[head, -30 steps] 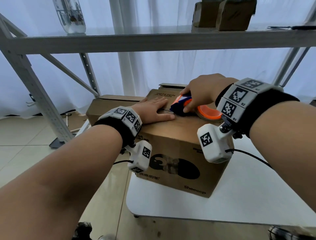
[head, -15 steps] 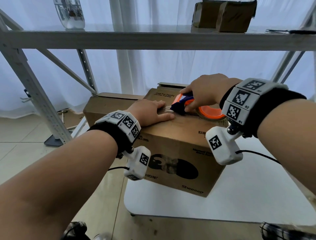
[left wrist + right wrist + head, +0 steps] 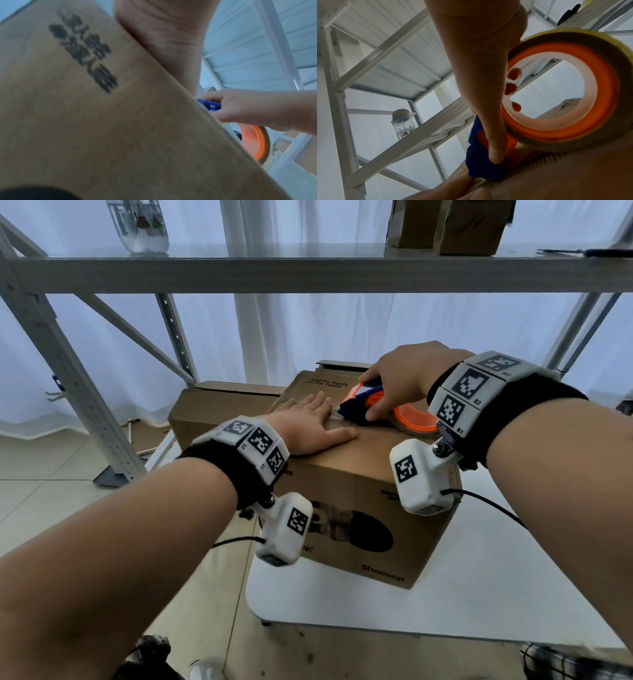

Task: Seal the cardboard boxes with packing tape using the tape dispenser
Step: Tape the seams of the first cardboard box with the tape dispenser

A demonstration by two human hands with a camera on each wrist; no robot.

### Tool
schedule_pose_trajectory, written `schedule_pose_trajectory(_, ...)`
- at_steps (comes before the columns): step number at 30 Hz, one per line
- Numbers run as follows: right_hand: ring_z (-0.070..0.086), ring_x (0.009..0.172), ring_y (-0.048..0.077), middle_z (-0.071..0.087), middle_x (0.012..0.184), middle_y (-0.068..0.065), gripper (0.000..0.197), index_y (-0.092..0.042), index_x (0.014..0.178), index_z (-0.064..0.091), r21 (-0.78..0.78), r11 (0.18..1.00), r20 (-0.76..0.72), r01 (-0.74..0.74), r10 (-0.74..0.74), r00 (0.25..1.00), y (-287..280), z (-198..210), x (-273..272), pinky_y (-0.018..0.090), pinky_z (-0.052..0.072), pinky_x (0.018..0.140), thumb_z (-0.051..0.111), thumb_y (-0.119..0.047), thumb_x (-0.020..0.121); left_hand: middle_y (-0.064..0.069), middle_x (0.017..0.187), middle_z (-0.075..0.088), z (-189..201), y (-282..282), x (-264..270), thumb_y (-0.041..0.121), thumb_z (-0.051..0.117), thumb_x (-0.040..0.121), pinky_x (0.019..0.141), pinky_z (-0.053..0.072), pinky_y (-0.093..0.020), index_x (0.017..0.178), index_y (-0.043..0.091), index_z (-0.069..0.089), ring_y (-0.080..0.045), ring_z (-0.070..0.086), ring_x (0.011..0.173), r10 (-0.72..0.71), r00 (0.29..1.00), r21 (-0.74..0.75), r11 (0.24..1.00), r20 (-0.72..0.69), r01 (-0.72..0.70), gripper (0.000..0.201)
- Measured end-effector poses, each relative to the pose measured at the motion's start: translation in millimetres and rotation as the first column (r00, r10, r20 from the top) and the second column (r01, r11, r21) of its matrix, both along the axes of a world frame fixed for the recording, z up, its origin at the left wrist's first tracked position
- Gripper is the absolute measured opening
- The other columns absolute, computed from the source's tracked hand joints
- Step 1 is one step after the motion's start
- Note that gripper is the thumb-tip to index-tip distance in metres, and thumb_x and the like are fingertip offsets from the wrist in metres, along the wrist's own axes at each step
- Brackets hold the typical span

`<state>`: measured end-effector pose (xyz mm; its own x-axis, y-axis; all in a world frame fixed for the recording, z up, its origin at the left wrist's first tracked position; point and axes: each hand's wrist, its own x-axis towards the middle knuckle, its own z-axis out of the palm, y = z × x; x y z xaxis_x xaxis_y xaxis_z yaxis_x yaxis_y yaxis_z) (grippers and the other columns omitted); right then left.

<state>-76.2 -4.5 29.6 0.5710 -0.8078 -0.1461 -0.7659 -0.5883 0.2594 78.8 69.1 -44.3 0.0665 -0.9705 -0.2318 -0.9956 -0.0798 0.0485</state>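
A brown cardboard box (image 3: pixel 356 508) printed with "Sheeeep" stands on a white table (image 3: pixel 479 594). My left hand (image 3: pixel 308 429) lies flat on the box top with straight fingers, pressing it down. My right hand (image 3: pixel 404 381) grips a blue and orange tape dispenser (image 3: pixel 363 405) that rests on the box top just right of the left fingertips. Its tape roll (image 3: pixel 565 86) with an orange core trails behind, toward the box's right edge. In the left wrist view the box side (image 3: pixel 102 121) fills the frame, with the right hand (image 3: pixel 248 108) beyond it.
A second brown box (image 3: pixel 219 409) sits behind and left of the first. A grey metal shelf rack (image 3: pixel 308 272) crosses overhead, bearing a clear jar (image 3: pixel 140 227) and two small boxes (image 3: pixel 452 224). Its slanted leg (image 3: pixel 68 378) stands at the left. Tiled floor lies below.
My right hand has drawn the dispenser a little to the right along the box top. The left hand stays pressed flat in the same spot.
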Motion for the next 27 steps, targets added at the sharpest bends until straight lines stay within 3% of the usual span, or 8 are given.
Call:
schedule_pose_trajectory(5, 0.050, 0.117, 0.018, 0.055, 0.128, -0.009, 0.070, -0.038, 0.137, 0.045, -0.023, 1.000, 0.019, -0.004, 0.005, 1.000, -4.5, -0.1, 4.2, 0.032, 0.036, 0.077, 0.063, -0.066, 0.076, 0.004, 0.160, -0.008, -2.8, -4.5, 2.3, 0.079, 0.024, 0.083, 0.119, -0.005, -0.036, 0.153, 0.020, -0.003, -0.009, -0.007, 0.146, 0.011, 0.999, -0.024, 1.000, -0.052, -0.012, 0.095)
schedule_pose_trajectory(8, 0.049, 0.119, 0.022, 0.053, 0.133, -0.004, 0.062, -0.038, 0.137, 0.044, 0.016, 1.000, 0.060, 0.011, -0.012, 0.998, -8.3, 1.6, 8.4, 0.036, 0.040, 0.086, 0.057, -0.061, 0.081, 0.006, 0.159, -0.009, -1.9, -9.3, 14.9, 0.079, 0.023, 0.082, 0.118, -0.007, -0.035, 0.152, 0.022, -0.005, -0.007, -0.008, 0.146, -0.012, 0.999, -0.014, 1.000, -0.049, 0.012, 0.094)
schedule_pose_trajectory(11, 0.040, 0.131, 0.025, 0.040, 0.147, 0.001, 0.064, -0.043, 0.146, 0.027, 0.068, 0.998, 0.065, 0.011, -0.015, 0.998, -2.4, 5.7, 14.3, 0.040, 0.036, 0.096, 0.052, -0.052, 0.088, 0.007, 0.159, -0.011, -0.6, -13.0, 25.2, 0.080, 0.022, 0.080, 0.118, -0.008, -0.035, 0.152, 0.024, -0.007, -0.007, -0.009, 0.145, -0.029, 0.999, 0.001, 1.000, -0.040, 0.029, 0.096)
schedule_pose_trajectory(13, 0.040, 0.130, 0.025, 0.039, 0.148, 0.001, 0.063, -0.044, 0.148, 0.019, 0.064, 0.997, 0.032, -0.048, 0.046, 0.998, 3.6, 6.9, 15.4, 0.036, 0.034, 0.089, 0.048, -0.049, 0.092, 0.007, 0.159, -0.011, 0.0, -13.7, 28.2, 0.081, 0.021, 0.077, 0.118, -0.008, -0.035, 0.152, 0.025, -0.007, -0.007, -0.009, 0.145, -0.034, 0.999, 0.013, 0.999, -0.041, 0.035, 0.098)
schedule_pose_trajectory(16, 0.046, 0.122, 0.021, 0.047, 0.140, -0.002, 0.059, -0.040, 0.147, 0.028, 0.036, 0.993, -0.015, -0.115, 0.116, 0.993, 8.5, 7.7, 11.5, 0.034, 0.034, 0.084, 0.045, -0.057, 0.092, 0.007, 0.159, -0.011, 0.0, -12.4, 27.0, 0.082, 0.021, 0.076, 0.118, -0.007, -0.035, 0.152, 0.026, -0.007, -0.007, -0.009, 0.145, -0.035, 0.999, 0.019, 0.999, -0.037, 0.036, 0.098)
schedule_pose_trajectory(21, 0.051, 0.112, 0.018, 0.055, 0.127, -0.006, 0.058, -0.042, 0.141, 0.039, -0.047, 0.993, -0.011, -0.107, 0.107, 0.994, 15.4, 11.9, 0.5, 0.033, 0.038, 0.075, 0.045, -0.066, 0.089, 0.006, 0.159, -0.011, 2.9, -10.2, 23.9, 0.079, 0.022, 0.080, 0.118, -0.006, -0.036, 0.152, 0.025, -0.006, -0.009, -0.008, 0.146, -0.025, 0.999, 0.030, 0.999, -0.030, 0.026, 0.094)
schedule_pose_trajectory(27, 0.050, 0.101, 0.016, 0.056, 0.122, -0.006, 0.060, -0.042, 0.142, 0.038, -0.089, 0.995, -0.031, -0.032, 0.029, 0.999, 15.1, 9.8, -30.8, 0.032, 0.037, 0.069, 0.044, -0.067, 0.088, 0.005, 0.159, -0.011, 3.5, -10.7, 23.1, 0.079, 0.021, 0.081, 0.118, -0.006, -0.037, 0.152, 0.024, -0.005, -0.011, -0.006, 0.146, -0.027, 0.999, 0.021, 0.999, -0.019, 0.027, 0.093)
